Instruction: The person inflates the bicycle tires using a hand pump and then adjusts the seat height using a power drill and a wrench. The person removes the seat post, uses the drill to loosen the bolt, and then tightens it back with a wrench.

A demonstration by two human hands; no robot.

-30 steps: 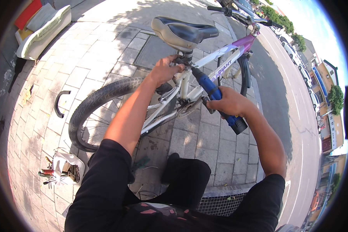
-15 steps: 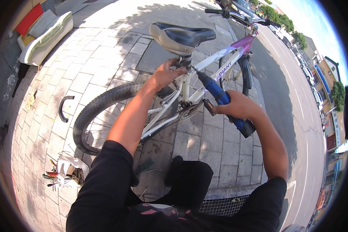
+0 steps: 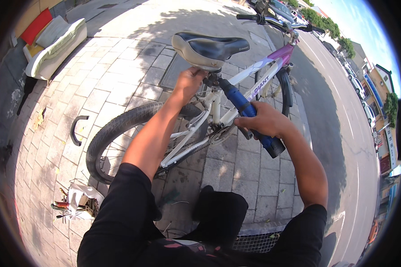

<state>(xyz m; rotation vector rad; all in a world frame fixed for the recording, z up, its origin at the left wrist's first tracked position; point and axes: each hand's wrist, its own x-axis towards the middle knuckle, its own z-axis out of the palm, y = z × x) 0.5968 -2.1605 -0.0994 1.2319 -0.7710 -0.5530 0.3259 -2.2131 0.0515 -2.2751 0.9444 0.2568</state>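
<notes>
A bicycle with a white and purple frame [image 3: 252, 70] stands in front of me, its black and tan saddle [image 3: 209, 48] on top. My right hand [image 3: 268, 119] is wrapped round a blue and black cordless power tool [image 3: 239, 99]. Its nose meets the clamp area of the seat post [image 3: 214, 81], just under the saddle. On the other side of that post, my left hand [image 3: 190, 84] is closed with its fingertips at the clamp. Whatever they pinch is hidden behind the fingers and saddle.
Left of the rear wheel [image 3: 103, 138], a curved black piece [image 3: 77, 130] lies on the paving. A white container of tools [image 3: 82, 200] stands at the lower left. A sofa [image 3: 58, 49] is at the far left. Parked cars [image 3: 356, 85] line the road on the right.
The power tool has moved up and left, so its nose now reaches the seat post clamp. My left hand's fingers have drawn closer together beside the post.
</notes>
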